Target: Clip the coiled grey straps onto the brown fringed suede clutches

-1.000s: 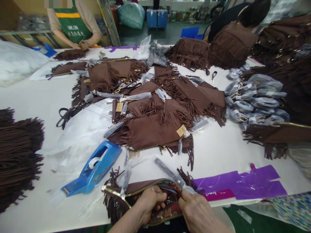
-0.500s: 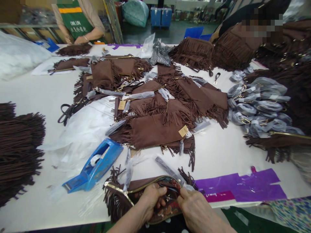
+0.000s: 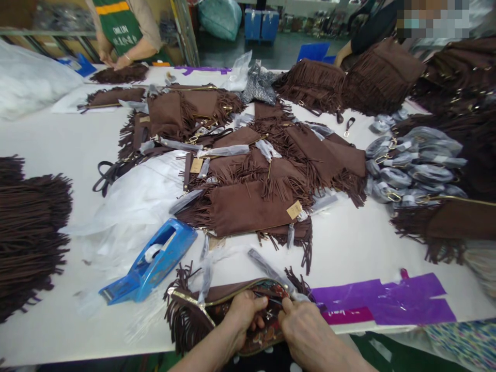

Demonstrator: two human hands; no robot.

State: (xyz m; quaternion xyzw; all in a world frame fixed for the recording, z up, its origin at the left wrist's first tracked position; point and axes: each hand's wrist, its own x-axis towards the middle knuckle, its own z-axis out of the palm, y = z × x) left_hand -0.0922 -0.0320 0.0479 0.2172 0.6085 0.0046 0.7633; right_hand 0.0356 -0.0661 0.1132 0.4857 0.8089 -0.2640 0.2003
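Reaching in from the bottom edge of the head view, your left hand curls over the open mouth of the brown fringed suede pouch with a patterned lining. Its fingers are closed on the lining and its thumb lies along the gold zipper edge. Your right hand comes in from the lower right, back of the hand up, with thumb and forefinger pinched shut on the pouch's rim just beside the left thumb. Both forearms angle in toward each other, so the hands almost touch.

The pouch sits at the near edge of the white table, partly hanging over it toward you. Its long axis runs left to right, the opening faces up and toward you, and its fringe fans out at the left end. Just beyond its left end lies the blue plastic tape dispenser; to its right, flat purple plastic sheets lie along the table edge. A strip of bare table separates the pouch from the heap of matching brown fringed pouches further back. Wrapped grey straps pile up at the far right, well apart.
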